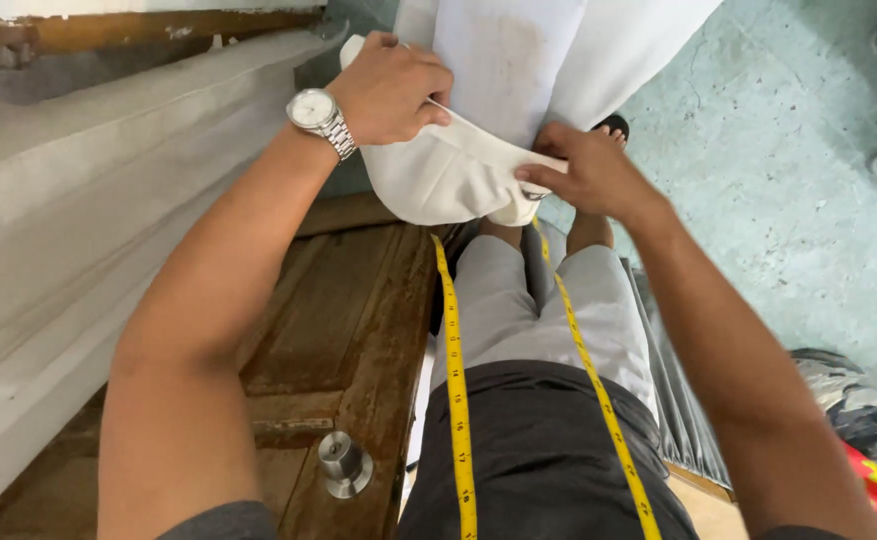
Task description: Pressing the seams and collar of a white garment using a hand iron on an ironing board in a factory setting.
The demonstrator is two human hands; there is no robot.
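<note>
Holding a folded piece of white cloth [449,175] up in front of the body, above the knees, both hands work it at once. The left hand [391,88] is closed in a fist over the cloth's upper left edge, fingers curled around the fabric. The right hand [584,172] pinches the lower right corner between thumb and fingers. The cloth hangs in a soft rounded fold between the 2 grips; judged light, limp and not slippery, best taken at edges or corners as here, since the middle sags. More white fabric [519,60] drapes down just behind it.

Outward: a steel wristwatch [317,115] sits on the left wrist. A yellow measuring tape [456,380] hangs from the neck in 2 strands over a dark shirt and grey shorts [519,300]. Left of the legs lies a worn wooden door panel [359,320] with 1 round metal knob [345,463]. Pale cloth rolls [69,200] lie beside it. The floor [789,170] is green-grey concrete.
</note>
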